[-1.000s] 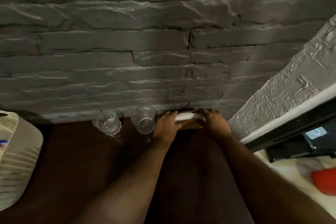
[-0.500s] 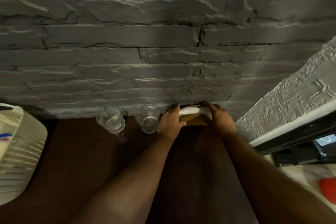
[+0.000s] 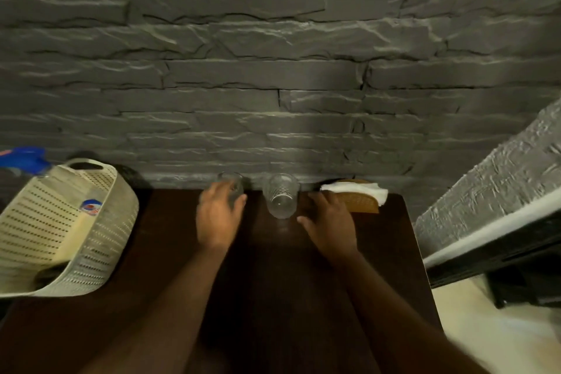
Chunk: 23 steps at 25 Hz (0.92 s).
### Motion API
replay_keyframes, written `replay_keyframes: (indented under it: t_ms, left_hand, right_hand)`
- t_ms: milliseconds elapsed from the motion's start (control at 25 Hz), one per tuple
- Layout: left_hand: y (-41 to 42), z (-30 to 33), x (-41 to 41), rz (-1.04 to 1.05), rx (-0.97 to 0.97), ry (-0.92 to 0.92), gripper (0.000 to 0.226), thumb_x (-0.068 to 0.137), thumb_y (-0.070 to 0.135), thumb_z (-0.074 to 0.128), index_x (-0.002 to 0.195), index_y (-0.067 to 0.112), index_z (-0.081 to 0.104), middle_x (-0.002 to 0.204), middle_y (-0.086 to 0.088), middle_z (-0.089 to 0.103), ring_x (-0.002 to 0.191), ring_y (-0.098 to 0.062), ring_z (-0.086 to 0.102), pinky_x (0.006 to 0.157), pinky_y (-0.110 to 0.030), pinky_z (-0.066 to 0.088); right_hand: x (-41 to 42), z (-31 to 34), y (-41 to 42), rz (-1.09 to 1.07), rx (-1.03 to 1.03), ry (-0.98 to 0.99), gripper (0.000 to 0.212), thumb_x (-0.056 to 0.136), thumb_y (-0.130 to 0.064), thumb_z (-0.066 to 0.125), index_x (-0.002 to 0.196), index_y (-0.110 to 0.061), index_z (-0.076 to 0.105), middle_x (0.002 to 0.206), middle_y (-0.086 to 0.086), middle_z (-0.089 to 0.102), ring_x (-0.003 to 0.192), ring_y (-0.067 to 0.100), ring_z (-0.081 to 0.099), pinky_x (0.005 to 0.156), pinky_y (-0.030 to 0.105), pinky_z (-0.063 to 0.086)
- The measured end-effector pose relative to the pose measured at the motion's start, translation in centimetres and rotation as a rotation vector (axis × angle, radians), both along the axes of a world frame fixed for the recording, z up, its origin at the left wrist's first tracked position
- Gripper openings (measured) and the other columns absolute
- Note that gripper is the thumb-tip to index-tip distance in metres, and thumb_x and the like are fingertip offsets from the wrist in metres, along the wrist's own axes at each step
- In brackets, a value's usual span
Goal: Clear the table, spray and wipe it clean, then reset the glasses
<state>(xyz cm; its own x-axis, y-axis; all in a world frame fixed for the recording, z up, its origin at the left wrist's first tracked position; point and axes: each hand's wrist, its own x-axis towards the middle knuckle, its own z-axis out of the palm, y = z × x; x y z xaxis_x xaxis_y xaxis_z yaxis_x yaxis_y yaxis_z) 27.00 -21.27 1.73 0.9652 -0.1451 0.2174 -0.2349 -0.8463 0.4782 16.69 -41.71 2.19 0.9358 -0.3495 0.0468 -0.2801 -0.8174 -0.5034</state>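
Two clear glasses stand at the back edge of the dark wooden table, against the stone wall. My left hand is spread over the near side of the left glass, fingers apart and blurred; no firm grip shows. The right glass stands free between my hands. To its right, my right hand hovers low over the table, open and holding nothing. Behind that hand sits a wicker napkin holder with white napkins on top.
A cream perforated basket stands tilted at the table's left, with a blue-headed spray bottle in it. The grey stone wall closes the back. A textured ledge and pale floor lie to the right.
Both hands have let go of the napkin holder at the back right. My left hand moved left to the left glass, and my right hand drew back beside the right glass. The view widened.
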Motion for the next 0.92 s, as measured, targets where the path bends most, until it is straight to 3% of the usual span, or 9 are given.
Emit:
replay_keyframes:
  t_ms: [160, 240, 360, 680, 920]
  left_hand:
    - [2.5, -1.3, 4.4, 0.017, 0.089, 0.291, 0.087, 0.076, 0.04, 0.08, 0.146, 0.011, 0.038, 0.151, -0.012, 0.036, 0.136, -0.034, 0.036, 0.108, -0.047, 0.039]
    - [2.1, -2.2, 6.0, -0.011, 0.092, 0.345, 0.096, 0.071, 0.039, 0.083, 0.148, 0.01, 0.034, 0.153, -0.012, 0.033, 0.136, -0.035, 0.037, 0.109, -0.047, 0.038]
    - [1.8, -3.0, 7.0, -0.003, 0.086, 0.338, 0.096, 0.071, 0.037, 0.084, 0.147, 0.007, 0.035, 0.152, -0.013, 0.035, 0.135, -0.035, 0.039, 0.11, -0.044, 0.037]
    - [0.7, -3.3, 6.4, -0.037, 0.064, 0.296, 0.093, 0.068, 0.04, 0.085, 0.144, 0.009, 0.041, 0.147, -0.008, 0.042, 0.132, -0.029, 0.043, 0.108, -0.043, 0.041]
    - [0.6, -1.9, 4.3, -0.033, 0.031, 0.299, 0.104, 0.069, 0.043, 0.084, 0.151, 0.015, 0.027, 0.16, -0.008, 0.02, 0.145, -0.029, 0.021, 0.115, -0.042, 0.03]
  right_hand:
    - [3.8, -0.7, 1.6, 0.062, -0.004, 0.091, 0.076, 0.07, -0.047, 0.078, 0.136, -0.027, 0.045, 0.146, 0.004, 0.044, 0.124, 0.031, 0.051, 0.094, 0.044, 0.05]
    - [5.7, -1.2, 1.7, 0.065, 0.01, 0.135, 0.088, 0.065, -0.052, 0.079, 0.139, -0.028, 0.038, 0.149, 0.007, 0.04, 0.127, 0.034, 0.048, 0.096, 0.046, 0.048]
    - [7.6, -2.2, 2.3, 0.071, 0.046, 0.175, 0.098, 0.063, -0.056, 0.079, 0.143, -0.022, 0.033, 0.146, 0.01, 0.042, 0.127, 0.035, 0.048, 0.098, 0.049, 0.046]
    - [7.9, -3.3, 2.2, -0.013, 0.106, 0.09, 0.095, 0.066, -0.035, 0.085, 0.143, -0.009, 0.035, 0.142, 0.01, 0.047, 0.126, 0.026, 0.05, 0.103, 0.037, 0.044]
    - [6.3, -2.4, 2.3, -0.008, 0.106, 0.048, 0.11, 0.063, -0.038, 0.086, 0.149, -0.01, 0.023, 0.151, 0.014, 0.035, 0.136, 0.03, 0.039, 0.111, 0.043, 0.038]
